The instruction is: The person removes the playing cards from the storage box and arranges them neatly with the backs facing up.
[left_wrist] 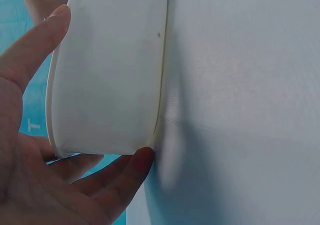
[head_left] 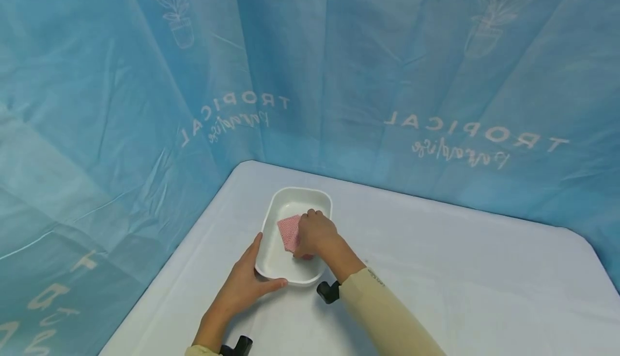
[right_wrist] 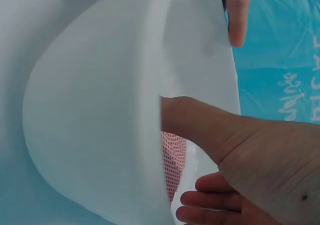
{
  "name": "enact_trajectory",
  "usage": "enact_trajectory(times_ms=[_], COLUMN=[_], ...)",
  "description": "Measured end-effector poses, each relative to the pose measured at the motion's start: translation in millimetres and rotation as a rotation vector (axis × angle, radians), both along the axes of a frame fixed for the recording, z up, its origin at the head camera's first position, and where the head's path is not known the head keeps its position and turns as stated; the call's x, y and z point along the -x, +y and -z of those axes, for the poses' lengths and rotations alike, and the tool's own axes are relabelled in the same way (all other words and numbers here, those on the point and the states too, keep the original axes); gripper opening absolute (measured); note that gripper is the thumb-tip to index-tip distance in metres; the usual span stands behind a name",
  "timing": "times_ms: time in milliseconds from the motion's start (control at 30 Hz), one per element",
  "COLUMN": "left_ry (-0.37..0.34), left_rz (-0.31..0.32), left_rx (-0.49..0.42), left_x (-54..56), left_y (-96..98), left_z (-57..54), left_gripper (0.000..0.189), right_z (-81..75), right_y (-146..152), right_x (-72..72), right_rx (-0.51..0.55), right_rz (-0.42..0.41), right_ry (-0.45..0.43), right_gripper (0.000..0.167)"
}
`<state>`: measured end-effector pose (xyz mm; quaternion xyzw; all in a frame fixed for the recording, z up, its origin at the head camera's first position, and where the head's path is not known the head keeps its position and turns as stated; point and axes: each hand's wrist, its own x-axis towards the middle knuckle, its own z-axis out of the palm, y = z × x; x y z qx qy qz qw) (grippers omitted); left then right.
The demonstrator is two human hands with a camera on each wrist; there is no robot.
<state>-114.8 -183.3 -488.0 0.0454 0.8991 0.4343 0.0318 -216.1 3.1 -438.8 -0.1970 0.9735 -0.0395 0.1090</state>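
Nearest the viewer, behind the fingers, is the right sleeve (head_left: 387, 318); its lettering is too small to read. A black fitting (head_left: 237, 347) sits at the left wrist, another at the right.

The left hand (head_left: 244, 283) holds the near left corner of the white tray (head_left: 277, 256). Its fingers are spread: the thumb lies along the near wall, the others bear on the left wall. This hold probably prevents the tray from sliding while the other hand applies load.

The right hand (head_left: 317, 235) reaches into the tray, ahead and to the right of the left fingers. Its fingers are bent over the pink cloth (head_left: 289, 233) and appear to grip it; the tray wall partly hides the tips. The cloth is inside the tray, exposed to the left of the right fingers, presumably so that hand pressure passes through it to the tray floor.

Below the fingers is the white-covered desk (head_left: 436, 270); whether the tray base sits fully flat cannot be told.

Beyond the fingers, a blue curtain (head_left: 363, 76) carries "TROPICAL" twice, each with "paradise" in script beneath, all mirror-reversed. Potted-plant outlines are printed above. Larger letters, well left of the left fingers, are only partly legible. No brand is readable on tray or cloth
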Motion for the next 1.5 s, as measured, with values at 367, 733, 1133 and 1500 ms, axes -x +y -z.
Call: enact_trajectory(times_ms=[367,733,1133,1500], left_ry=[0.001,0.005,0.027,0.041], left_rz=[-0.014,-0.011,-0.026,-0.028], left_rx=[-0.022,-0.036,-0.016,-0.05], left_x=[2.1,-0.5,0.4,-3.4], left_y=[0.9,-0.7,0.4,2.9], left_z=[1.9,3.9,2.0,6.2], left_gripper=[0.123,0.123,0.123,0.121], right_z=[10.1,14.4,9.7,9.7], right_y=[-4,-9,-9,-6], right_x=[3.9,2.6,2.4,-3.5], right_rx=[-0.049,-0.094,-0.078,-0.058], right_rz=[0.045,0.043,0.038,0.039], right_ry=[-0.017,-0.02,-0.032,0.0], right_gripper=[0.07,0.063,0.048,0.052])
